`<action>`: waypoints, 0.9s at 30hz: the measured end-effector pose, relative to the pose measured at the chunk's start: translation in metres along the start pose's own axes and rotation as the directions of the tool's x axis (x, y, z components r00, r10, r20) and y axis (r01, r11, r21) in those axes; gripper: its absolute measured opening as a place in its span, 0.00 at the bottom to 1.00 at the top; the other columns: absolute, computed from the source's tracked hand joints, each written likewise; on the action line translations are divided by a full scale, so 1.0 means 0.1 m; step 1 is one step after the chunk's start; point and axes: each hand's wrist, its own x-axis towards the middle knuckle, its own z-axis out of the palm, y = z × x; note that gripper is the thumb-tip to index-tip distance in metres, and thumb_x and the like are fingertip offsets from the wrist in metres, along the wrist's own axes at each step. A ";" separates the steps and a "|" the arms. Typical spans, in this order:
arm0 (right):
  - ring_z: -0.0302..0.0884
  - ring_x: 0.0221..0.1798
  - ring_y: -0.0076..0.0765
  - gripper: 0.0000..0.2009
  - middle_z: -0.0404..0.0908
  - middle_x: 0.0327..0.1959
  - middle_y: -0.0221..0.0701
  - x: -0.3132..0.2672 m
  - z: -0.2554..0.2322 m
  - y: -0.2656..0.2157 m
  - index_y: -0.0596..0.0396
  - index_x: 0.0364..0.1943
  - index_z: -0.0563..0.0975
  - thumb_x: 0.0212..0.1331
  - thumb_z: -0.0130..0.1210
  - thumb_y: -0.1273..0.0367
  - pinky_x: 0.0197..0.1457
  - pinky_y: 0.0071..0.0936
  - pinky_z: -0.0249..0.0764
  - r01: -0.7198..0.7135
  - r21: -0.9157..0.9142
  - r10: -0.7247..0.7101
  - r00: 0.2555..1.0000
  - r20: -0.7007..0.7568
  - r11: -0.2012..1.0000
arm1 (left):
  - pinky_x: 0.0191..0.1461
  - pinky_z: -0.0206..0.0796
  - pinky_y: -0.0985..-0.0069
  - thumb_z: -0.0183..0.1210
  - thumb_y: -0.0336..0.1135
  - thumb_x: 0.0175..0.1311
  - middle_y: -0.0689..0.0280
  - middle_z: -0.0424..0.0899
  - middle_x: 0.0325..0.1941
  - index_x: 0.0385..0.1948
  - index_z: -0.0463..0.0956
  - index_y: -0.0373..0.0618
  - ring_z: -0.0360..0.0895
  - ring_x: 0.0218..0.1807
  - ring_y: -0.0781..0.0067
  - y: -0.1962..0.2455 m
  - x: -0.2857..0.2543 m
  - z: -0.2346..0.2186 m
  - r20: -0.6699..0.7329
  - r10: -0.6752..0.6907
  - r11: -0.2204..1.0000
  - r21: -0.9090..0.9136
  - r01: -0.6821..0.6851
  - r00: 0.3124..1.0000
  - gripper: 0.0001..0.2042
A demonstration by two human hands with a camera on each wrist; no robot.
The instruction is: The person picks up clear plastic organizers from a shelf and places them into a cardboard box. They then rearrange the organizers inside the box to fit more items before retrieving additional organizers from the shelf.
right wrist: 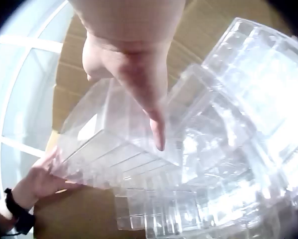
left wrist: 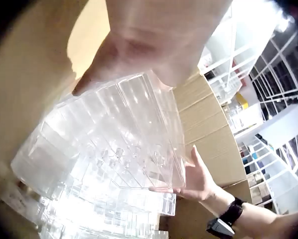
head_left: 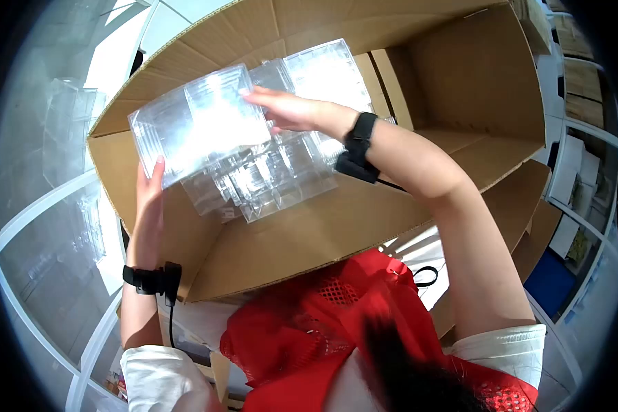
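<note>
A clear plastic organizer [head_left: 199,127], with divider walls inside, is held at a tilt over the left part of a large cardboard box [head_left: 309,237]. My left hand [head_left: 150,199] grips its left end, thumb on the near corner. At the opposite end, my right hand [head_left: 288,112] holds the edge, with some fingers hidden by the wrist in the right wrist view. In the left wrist view, the right hand's [left wrist: 196,179] fingers reach under that end. More clear plastic organizers [head_left: 281,182] lie piled beneath, and another clear organizer [head_left: 326,72] leans behind.
The cardboard box's right part [head_left: 474,75] lies beyond an upright cardboard flap [head_left: 391,86]. White metal frames [head_left: 48,206] stand at the left. A shelf rack [head_left: 577,172] with boxes is at the right, and a red mesh vest [head_left: 309,323] is close to the box's near edge.
</note>
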 end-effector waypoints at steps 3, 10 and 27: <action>0.64 0.57 0.42 0.36 0.62 0.59 0.40 0.08 0.02 -0.14 0.49 0.63 0.51 0.54 0.50 0.49 0.33 0.29 0.74 0.075 -0.237 -0.070 0.997 0.030 0.969 | 0.61 0.49 0.57 0.50 0.50 0.61 0.59 0.54 0.65 0.63 0.49 0.47 0.50 0.66 0.63 0.05 0.01 -0.10 0.072 -0.135 0.981 0.147 0.124 0.988 0.32; 0.69 0.50 0.36 0.36 0.70 0.51 0.40 -1.22 -0.40 -0.78 0.52 0.62 0.58 0.52 0.52 0.47 0.46 0.32 0.72 -0.002 -0.628 -0.184 0.955 -0.231 0.778 | 0.59 0.54 0.64 0.51 0.48 0.60 0.58 0.58 0.62 0.61 0.52 0.46 0.55 0.63 0.64 0.81 -0.50 0.61 0.234 -0.137 0.986 0.128 0.109 0.963 0.30; 0.76 0.41 0.30 0.17 0.76 0.41 0.35 -2.11 -1.80 -0.18 0.61 0.48 0.69 0.56 0.51 0.68 0.38 0.25 0.77 -0.558 -0.532 0.374 0.827 -0.419 0.637 | 0.56 0.63 0.66 0.50 0.34 0.61 0.50 0.66 0.55 0.52 0.56 0.26 0.70 0.53 0.62 -0.01 -0.37 2.71 0.564 -0.558 0.828 0.328 0.455 0.609 0.23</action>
